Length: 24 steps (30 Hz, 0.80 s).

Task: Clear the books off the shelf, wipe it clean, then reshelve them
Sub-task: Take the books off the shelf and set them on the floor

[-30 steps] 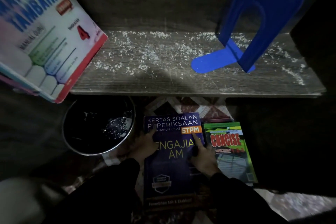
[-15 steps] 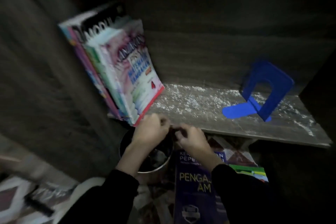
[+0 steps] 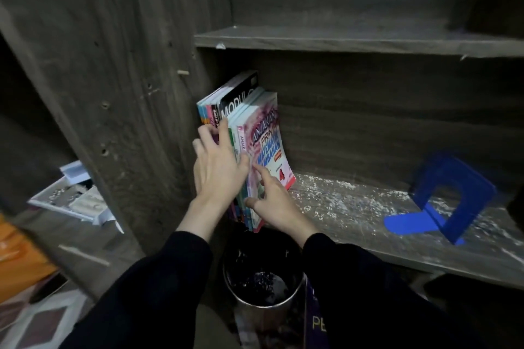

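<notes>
Several books (image 3: 255, 125) lean against the left wall of the dark wooden shelf (image 3: 482, 263), the front one pink with a red "4". My left hand (image 3: 218, 170) wraps over their spines, fingers on the left side and thumb against the pink book. My right hand (image 3: 273, 201) lies against the lower part of the pink cover, index finger straight on it and thumb at the bottom edge. White dust covers the shelf board. A blue bookend (image 3: 450, 201) stands at the right of the shelf, apart from the books.
A round metal bin (image 3: 261, 289) with white crumbs inside stands on the floor below my wrists. A dark blue book (image 3: 314, 323) lies beside it. An upper shelf board (image 3: 354, 41) runs above the books. A white tray (image 3: 71, 195) sits in the left compartment.
Both hands have risen from the blue book on the floor, past the bin's rim, to the leaning books on the shelf. My view has lifted with them.
</notes>
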Tool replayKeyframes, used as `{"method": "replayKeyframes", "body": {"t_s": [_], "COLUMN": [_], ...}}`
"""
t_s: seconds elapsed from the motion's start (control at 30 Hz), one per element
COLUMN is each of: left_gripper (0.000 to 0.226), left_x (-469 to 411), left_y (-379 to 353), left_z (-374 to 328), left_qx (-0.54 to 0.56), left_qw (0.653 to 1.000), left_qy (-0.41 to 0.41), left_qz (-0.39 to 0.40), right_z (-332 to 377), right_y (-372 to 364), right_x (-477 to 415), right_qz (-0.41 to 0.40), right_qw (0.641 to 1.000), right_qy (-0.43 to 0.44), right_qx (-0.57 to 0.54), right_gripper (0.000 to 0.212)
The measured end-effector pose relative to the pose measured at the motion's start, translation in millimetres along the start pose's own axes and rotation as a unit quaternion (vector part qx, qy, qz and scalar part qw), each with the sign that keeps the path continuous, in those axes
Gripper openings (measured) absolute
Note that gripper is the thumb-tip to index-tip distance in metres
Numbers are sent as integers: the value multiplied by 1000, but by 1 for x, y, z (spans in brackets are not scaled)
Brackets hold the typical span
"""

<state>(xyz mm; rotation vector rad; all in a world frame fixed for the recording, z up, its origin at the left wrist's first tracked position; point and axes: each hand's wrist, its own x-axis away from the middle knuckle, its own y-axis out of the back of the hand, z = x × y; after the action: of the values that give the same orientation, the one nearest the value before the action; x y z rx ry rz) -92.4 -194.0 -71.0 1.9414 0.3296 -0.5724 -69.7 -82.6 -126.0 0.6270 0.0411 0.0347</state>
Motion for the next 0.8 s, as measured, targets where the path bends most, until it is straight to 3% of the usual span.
{"method": "replayKeyframes", "body": {"t_s": [0.2, 0.3, 0.47, 0.6, 0.8], "left_gripper": [61, 57, 79, 60, 55], "left_x": [3, -3, -14, -18, -6], "left_y": [-7, -15, -32, -34, -19], "left_z": [-18, -29, -25, -15, -25], "left_qx": [25, 98, 137, 204, 274], "left_qw": [998, 995, 990, 978, 961], "left_qy": [-36, -34, -31, -39, -30], "left_qz": [-42, 1, 31, -5, -28], "right_z": [-2, -13, -19, -20, -38], "right_y": [3, 4, 16, 16, 9], "right_x": [3, 4, 4, 2, 2], "right_qz": [-19, -26, 9, 42, -15], "right_qw": [999, 998, 999, 996, 995], "right_qy": [24, 24, 30, 58, 89], "right_qx": [-25, -44, -36, -46, -43], "right_gripper": [93, 93, 95, 94, 61]}}
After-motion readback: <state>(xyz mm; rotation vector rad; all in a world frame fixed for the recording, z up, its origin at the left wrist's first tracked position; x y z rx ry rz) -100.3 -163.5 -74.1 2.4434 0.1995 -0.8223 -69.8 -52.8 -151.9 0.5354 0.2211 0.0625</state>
